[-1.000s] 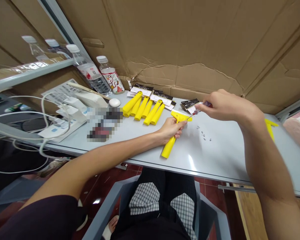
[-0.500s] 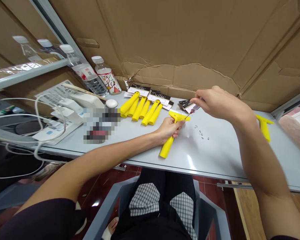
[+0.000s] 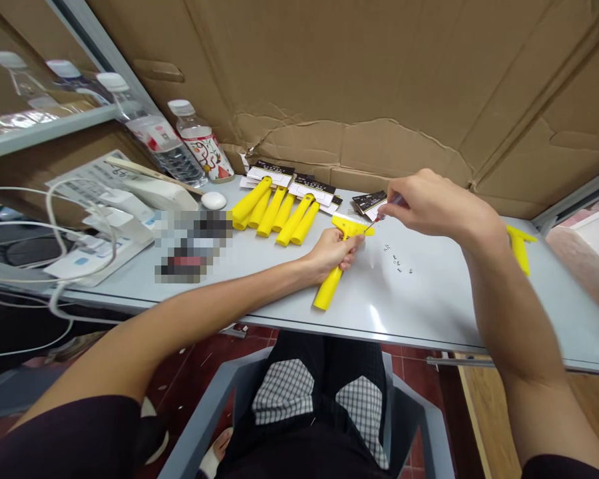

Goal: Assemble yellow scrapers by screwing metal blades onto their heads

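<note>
My left hand [image 3: 333,253] is wrapped round the neck of a yellow T-shaped scraper [image 3: 328,289], its wide head pointing away from me. In my right hand [image 3: 416,203] is a screwdriver [image 3: 379,217], tilted so that its thin shaft meets the right part of the scraper's head. Most of the screwdriver's handle is hidden by my fingers. Several small screws [image 3: 396,261] lie loose on the table [image 3: 429,303], to the right of the scraper. A black and white card packet [image 3: 368,204] lies just behind the scraper's head.
Several yellow handles [image 3: 272,216] lie in a row at the back, with printed cards [image 3: 312,191] behind them. Another yellow scraper [image 3: 520,249] is at the far right. Bottles [image 3: 202,143], a white mouse [image 3: 213,200] and white cables [image 3: 54,279] occupy the left. Cardboard [image 3: 354,80] walls the back.
The view has shifted slightly, so everything sits a little further left and higher. Both hands keep their grip, and the screwdriver still meets the scraper's head.
</note>
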`<action>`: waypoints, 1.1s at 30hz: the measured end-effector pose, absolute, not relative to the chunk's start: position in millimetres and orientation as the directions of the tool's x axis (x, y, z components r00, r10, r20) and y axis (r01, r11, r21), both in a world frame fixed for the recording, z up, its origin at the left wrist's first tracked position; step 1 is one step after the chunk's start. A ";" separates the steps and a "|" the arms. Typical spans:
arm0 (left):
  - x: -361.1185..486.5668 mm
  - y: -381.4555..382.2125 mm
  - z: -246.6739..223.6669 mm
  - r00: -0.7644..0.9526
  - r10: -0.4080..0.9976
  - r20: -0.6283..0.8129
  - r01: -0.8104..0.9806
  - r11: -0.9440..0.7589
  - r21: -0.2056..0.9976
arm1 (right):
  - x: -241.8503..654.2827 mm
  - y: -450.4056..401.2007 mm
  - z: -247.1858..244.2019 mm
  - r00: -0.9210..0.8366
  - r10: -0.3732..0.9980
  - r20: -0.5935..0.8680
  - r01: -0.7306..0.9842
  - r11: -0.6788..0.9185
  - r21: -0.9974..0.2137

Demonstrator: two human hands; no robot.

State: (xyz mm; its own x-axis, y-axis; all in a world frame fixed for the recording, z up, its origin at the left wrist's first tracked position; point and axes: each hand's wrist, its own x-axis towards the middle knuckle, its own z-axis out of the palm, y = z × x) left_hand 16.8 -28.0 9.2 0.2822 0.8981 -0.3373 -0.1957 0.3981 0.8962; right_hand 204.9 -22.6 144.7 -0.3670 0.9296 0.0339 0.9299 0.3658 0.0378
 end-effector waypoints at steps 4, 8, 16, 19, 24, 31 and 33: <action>17.1 -26.6 7.9 0.278 0.899 -0.337 -0.208 0.399 0.893 | 205.0 -22.4 142.4 -0.338 0.941 0.018 0.940 0.337 0.057; 17.3 -25.5 5.4 0.284 0.901 -0.327 -0.212 0.391 0.895 | 209.5 -21.5 141.2 -0.393 0.919 -0.037 0.919 0.393 -0.020; 17.2 -27.0 4.7 0.286 0.904 -0.317 -0.211 0.382 0.900 | 204.9 -20.6 140.0 -0.362 0.931 0.041 0.930 0.358 0.085; 16.7 -26.7 3.6 0.289 0.905 -0.310 -0.209 0.376 0.903 | 208.7 -20.5 140.0 -0.378 0.925 0.031 0.925 0.376 0.057; 16.3 -25.0 0.6 0.293 0.907 -0.303 -0.221 0.373 0.901 | 213.2 -20.7 142.1 -0.408 0.913 -0.014 0.913 0.407 -0.019; 17.0 -26.0 2.7 0.286 0.904 -0.318 -0.195 0.380 0.904 | 204.7 -27.3 147.7 -0.383 0.924 0.010 0.921 0.381 0.079; 16.9 -26.3 3.4 0.286 0.904 -0.318 -0.186 0.378 0.907 | 204.3 -27.9 148.5 -0.366 0.931 -0.009 0.927 0.366 0.082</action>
State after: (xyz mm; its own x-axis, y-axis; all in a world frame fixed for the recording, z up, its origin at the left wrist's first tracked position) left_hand 16.9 -26.3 3.4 0.2859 0.9039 -0.3182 -0.1858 0.3780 0.9070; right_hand 204.3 -27.9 148.5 -0.3661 0.9305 -0.0095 0.9272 0.3656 0.0820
